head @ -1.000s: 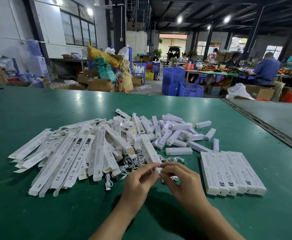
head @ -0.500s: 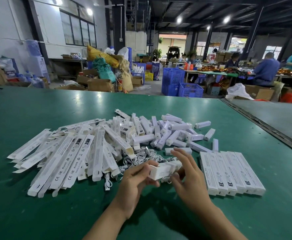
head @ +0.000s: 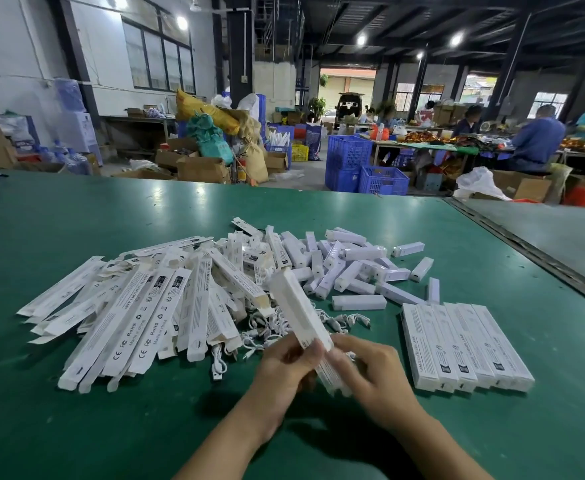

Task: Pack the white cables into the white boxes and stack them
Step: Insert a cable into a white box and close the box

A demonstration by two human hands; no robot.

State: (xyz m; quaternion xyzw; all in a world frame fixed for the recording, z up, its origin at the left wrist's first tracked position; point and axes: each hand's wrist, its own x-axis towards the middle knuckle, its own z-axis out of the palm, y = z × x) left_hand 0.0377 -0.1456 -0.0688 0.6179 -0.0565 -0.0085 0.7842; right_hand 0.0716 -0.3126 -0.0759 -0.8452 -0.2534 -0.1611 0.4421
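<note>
Left: the left hand (head: 280, 372) has its fingers curled round the lower part of the box (head: 298, 306), thumb lying on the upper face, a closed grasp.
Right: the right hand (head: 377, 372) meets the same box from 3 o'clock, with bent fingers gripping its near end. Motion blur hides the exact fingertip contact.
Held box: it is lifted off the table (head: 76, 216) and tilted, its far end pointing to 11 o'clock. Whether a cable is inside cannot be told.
Cables: the cables (head: 266, 329) lie tangled on the table at 12 o'clock from the hands, partly hidden behind the box. One plug end lies at 9 o'clock, near the left hand.
Nearby: flat boxes (head: 138, 313) are heaped at 10 o'clock, overlapping one another and covering some cables. Blocks (head: 339, 261) are piled at 12 to 1 o'clock. Closed boxes (head: 464, 344) lie side by side, touching, at 3 o'clock, apart from the hands.
Beyond: past the table's far edge there are crates (head: 348, 154) at 12 o'clock, cartons (head: 201, 168) at 11 and people (head: 537, 136) seated at 2.
Materials: the boxes are long, slim white card printed in black. The cables are thin, white and coiled, and the blocks are short, smooth white bars. The table has a green, faintly glossy mat, and the crates are blue plastic lattice.
</note>
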